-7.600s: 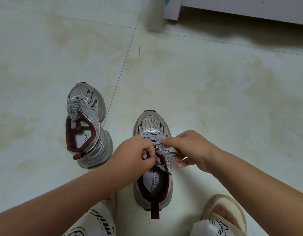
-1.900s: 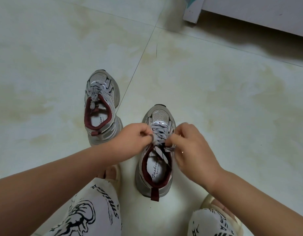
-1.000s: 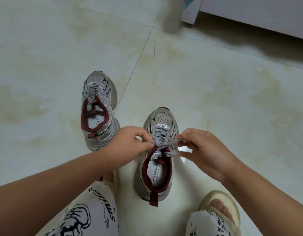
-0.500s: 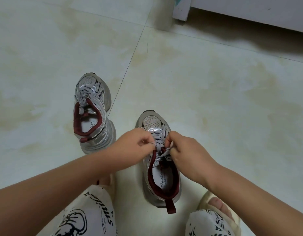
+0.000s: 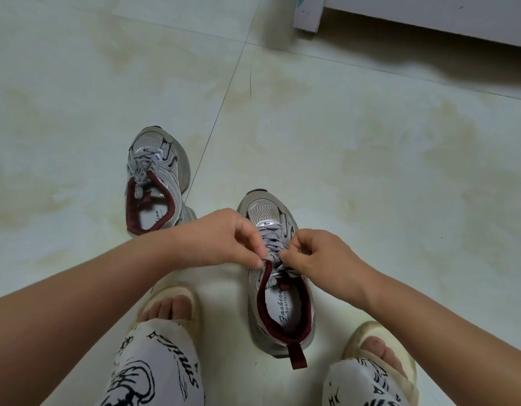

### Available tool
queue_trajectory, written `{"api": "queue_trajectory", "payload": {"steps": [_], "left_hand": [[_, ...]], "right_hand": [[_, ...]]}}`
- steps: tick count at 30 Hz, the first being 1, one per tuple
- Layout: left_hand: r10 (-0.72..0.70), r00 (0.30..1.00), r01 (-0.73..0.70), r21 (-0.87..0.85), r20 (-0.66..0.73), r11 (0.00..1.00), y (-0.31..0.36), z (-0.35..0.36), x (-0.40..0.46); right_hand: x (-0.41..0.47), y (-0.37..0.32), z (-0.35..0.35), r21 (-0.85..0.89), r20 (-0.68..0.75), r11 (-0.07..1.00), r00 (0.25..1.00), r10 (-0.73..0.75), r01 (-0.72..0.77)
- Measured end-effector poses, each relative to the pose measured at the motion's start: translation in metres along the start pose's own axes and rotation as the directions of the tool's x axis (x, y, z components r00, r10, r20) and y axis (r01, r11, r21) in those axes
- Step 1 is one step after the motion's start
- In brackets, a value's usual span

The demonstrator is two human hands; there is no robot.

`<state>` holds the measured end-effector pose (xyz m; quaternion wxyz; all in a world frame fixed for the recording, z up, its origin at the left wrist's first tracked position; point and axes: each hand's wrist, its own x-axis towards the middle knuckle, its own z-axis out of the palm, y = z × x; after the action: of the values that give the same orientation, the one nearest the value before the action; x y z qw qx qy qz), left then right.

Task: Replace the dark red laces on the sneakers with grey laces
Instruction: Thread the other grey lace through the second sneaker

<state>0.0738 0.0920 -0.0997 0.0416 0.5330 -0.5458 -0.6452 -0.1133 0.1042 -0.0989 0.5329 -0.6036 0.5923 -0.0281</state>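
Scene: A person crouches over a pair of silver-grey sneakers on a pale tiled floor (image 5: 370,171), both feet in cream slippers.
Near sneaker: The near sneaker (image 5: 278,276) stands between the knees, toe pointing away, apparently placed so that both hands reach its top eyelets.
Left hand: The left hand (image 5: 224,240) has its fingers curled, pinching the grey lace (image 5: 271,238) at the sneaker's left edge by the collar.
Right hand: The right hand (image 5: 320,256) pinches the lace from the other side, fingers closed on it; the two pinches nearly meet, which suggests tying or snugging at the tongue.
Far sneaker: The far sneaker (image 5: 155,183) rests further off to the left, well apart, its grey lace already threaded and bunched at the tongue.
Dark red: Only collar lining and heel tabs show that colour; no dark red lace is visible.
Writing: The near insole reads "Fashion Sports"; the trouser print cannot be read with confidence.
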Motion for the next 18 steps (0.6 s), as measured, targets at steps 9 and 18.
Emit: {"api": "queue_trajectory", "payload": {"steps": [9, 18], "left_hand": [[0.183, 0.9, 0.012, 0.444, -0.395, 0.896, 0.001, 0.04, 0.008], [-0.022, 0.988, 0.018, -0.026, -0.156, 0.999, -0.003, 0.019, -0.002]], "right_hand": [[0.0, -0.004, 0.001, -0.153, 0.066, 0.987, 0.997, -0.038, 0.048], [-0.001, -0.001, -0.003, -0.014, 0.091, 1.0, 0.996, 0.023, -0.021]]}}
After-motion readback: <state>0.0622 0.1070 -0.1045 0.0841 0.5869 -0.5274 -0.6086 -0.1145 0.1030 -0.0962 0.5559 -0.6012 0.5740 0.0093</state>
